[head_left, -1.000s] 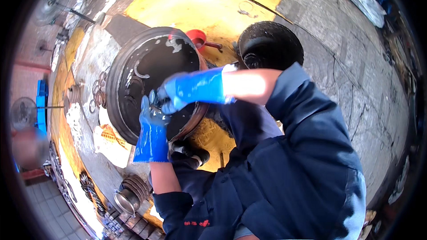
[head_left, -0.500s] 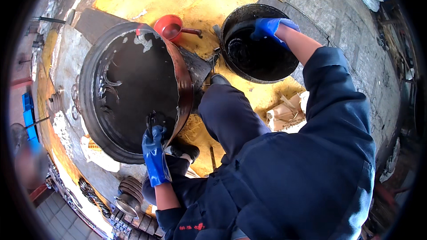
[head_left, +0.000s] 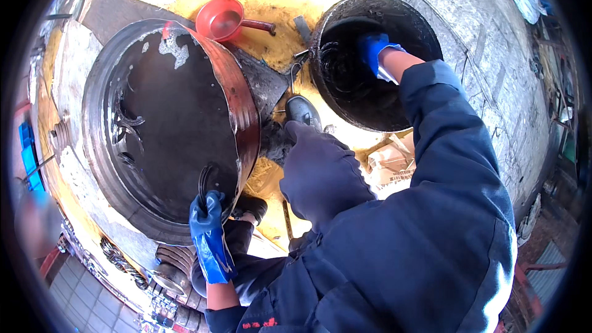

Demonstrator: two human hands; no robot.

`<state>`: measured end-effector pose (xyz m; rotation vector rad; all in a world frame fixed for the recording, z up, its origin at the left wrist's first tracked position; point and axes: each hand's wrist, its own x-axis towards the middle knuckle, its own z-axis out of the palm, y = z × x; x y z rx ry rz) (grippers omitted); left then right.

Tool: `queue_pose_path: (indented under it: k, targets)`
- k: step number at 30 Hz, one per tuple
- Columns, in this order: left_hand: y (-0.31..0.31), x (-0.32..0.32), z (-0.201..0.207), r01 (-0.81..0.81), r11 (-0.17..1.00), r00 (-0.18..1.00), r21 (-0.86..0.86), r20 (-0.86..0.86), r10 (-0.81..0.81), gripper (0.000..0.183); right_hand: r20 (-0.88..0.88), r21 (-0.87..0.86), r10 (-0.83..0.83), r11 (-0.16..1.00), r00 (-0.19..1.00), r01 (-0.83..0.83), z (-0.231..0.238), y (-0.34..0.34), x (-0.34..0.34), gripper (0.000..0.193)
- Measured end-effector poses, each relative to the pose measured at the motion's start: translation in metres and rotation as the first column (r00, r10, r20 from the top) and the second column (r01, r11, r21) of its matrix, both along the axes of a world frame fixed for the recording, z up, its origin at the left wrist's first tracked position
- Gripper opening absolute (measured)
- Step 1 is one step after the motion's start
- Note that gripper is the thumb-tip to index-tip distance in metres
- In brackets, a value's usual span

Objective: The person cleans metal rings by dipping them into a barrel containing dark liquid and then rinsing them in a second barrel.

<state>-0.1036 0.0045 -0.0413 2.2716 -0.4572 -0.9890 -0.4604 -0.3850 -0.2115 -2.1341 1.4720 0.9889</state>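
My left hand [head_left: 208,214], in a blue rubber glove, is closed on several thin black rings [head_left: 205,179] at the near rim of a wide, cut-down metal drum [head_left: 245,117]. Dark liquid fills that drum, with pale foam [head_left: 176,52] at its far side. Curved dark pieces [head_left: 128,120] break the surface near its left wall. My right hand [head_left: 375,50], also gloved in blue, reaches into a round black tub [head_left: 336,117]. Its fingers are lost in the dark, so their grip is hidden. Black ring shapes [head_left: 336,65] show in the tub beside this hand.
Between the containers' far sides sits a red dipper [head_left: 221,20] with a dark-stained handle. Below the tub lies a torn brown paper bag [head_left: 391,163]. My shoe [head_left: 302,113] is between drum and tub. Stacked ringed metal parts [head_left: 176,265] stand near the drum's lower edge.
My right hand has gone deeper into the tub, from its rim toward the middle. The rings in my left hand stand out more clearly above the liquid. The whole view has shifted slightly.
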Motion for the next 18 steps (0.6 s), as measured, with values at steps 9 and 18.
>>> queue_pose_path:
  k: [9,18]
  targets:
    - [-0.007,0.000,0.004,0.047,0.997,0.999,0.057,0.013,-0.048,0.024,-0.113,-0.146,0.361,0.916,0.926,-0.375,-0.012,-0.016,-0.007,0.021]
    - [-0.001,0.007,-0.003,0.083,0.996,0.996,0.022,0.034,-0.083,0.026,0.225,0.057,-0.187,0.982,0.956,0.178,0.038,-0.022,-0.049,0.023]
